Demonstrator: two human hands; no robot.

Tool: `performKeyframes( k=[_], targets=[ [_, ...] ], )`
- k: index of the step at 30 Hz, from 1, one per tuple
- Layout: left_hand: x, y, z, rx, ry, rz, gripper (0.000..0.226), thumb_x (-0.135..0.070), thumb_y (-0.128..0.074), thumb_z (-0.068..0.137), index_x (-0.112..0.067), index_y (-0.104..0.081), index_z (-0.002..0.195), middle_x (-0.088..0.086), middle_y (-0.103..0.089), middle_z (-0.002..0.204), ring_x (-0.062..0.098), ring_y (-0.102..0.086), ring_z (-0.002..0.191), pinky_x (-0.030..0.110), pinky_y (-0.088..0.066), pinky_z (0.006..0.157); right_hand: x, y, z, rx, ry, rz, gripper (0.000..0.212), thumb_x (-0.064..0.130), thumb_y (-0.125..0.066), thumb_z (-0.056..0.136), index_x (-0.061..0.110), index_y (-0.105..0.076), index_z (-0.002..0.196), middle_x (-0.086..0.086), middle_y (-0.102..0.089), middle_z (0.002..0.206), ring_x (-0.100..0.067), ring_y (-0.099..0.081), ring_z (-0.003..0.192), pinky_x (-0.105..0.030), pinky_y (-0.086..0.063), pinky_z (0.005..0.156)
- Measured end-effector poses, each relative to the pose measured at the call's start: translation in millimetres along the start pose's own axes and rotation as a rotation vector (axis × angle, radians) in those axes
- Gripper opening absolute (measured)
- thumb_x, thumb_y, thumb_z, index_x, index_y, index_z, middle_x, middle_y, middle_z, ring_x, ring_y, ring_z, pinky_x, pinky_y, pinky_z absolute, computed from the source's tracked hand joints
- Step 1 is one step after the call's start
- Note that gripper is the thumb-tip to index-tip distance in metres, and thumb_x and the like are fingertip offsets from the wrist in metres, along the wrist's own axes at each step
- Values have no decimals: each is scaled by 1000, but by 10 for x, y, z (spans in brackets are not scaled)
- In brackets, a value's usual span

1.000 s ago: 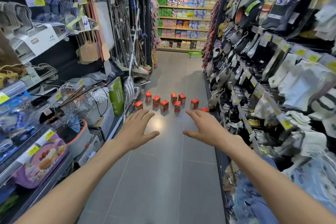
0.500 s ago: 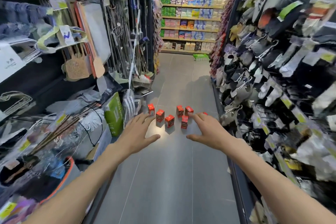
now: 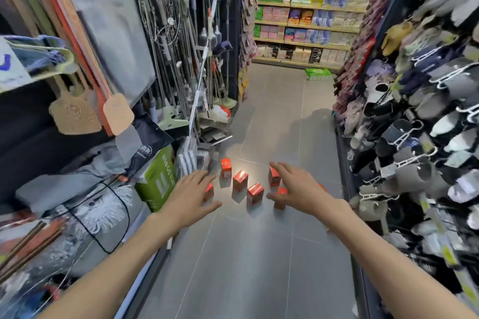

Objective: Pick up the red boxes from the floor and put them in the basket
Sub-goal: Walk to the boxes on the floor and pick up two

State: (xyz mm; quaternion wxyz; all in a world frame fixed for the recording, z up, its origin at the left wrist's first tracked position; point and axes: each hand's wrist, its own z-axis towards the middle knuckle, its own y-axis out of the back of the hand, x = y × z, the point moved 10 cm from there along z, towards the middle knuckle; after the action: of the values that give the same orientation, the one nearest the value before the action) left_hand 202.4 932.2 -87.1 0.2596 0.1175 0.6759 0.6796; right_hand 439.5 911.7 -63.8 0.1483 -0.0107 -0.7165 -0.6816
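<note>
Several small red boxes (image 3: 240, 180) stand on the grey tiled floor of a shop aisle, in a loose cluster ahead of me. My left hand (image 3: 190, 195) is stretched out, fingers apart, and covers part of one red box (image 3: 209, 190) at the cluster's left. My right hand (image 3: 298, 185) is also spread, in front of the boxes on the right; one box (image 3: 273, 176) shows beside its fingers. Neither hand holds anything. No basket is in view.
On the left, shelves hold mops, brooms and a green carton (image 3: 158, 179) that juts toward the aisle. Racks of slippers and socks (image 3: 414, 137) line the right. A green pack (image 3: 318, 74) lies on the floor far down the aisle, before stocked shelves.
The view has moved forward along the aisle, so the boxes are closer. Both hands have reached out over the cluster and cover more of the boxes than before.
</note>
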Motion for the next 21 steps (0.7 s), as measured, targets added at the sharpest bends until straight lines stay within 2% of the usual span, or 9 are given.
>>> performKeyframes(
  k=[8,16,21],
  targets=[
    [900,-380,1664,20,73,-71,75,-62,-54,91,-21,-33,150,0,-38,150,21,-30,142,36,-24,118,-647,-197,1922,64,54,4,87,56,-63,88,22,-20,155,-3,-33,156,-24,-35,139,-36,-28,114],
    [2117,-1516,3724,146,75,-78,78,-64,-51,90,-16,-36,149,6,-39,150,25,-33,141,38,-26,117,-1576,-1010,3929,149,17,-20,88,54,-65,86,22,-22,155,-1,-40,151,-24,-38,139,-39,-32,112],
    [2831,-2356,4660,230,160,-117,77,-62,-47,88,-13,-39,147,8,-42,148,28,-39,138,41,-31,115,-2075,-1652,5085,208,24,-26,89,54,-69,83,20,-28,154,-4,-38,152,-25,-37,140,-38,-34,107]
  ],
)
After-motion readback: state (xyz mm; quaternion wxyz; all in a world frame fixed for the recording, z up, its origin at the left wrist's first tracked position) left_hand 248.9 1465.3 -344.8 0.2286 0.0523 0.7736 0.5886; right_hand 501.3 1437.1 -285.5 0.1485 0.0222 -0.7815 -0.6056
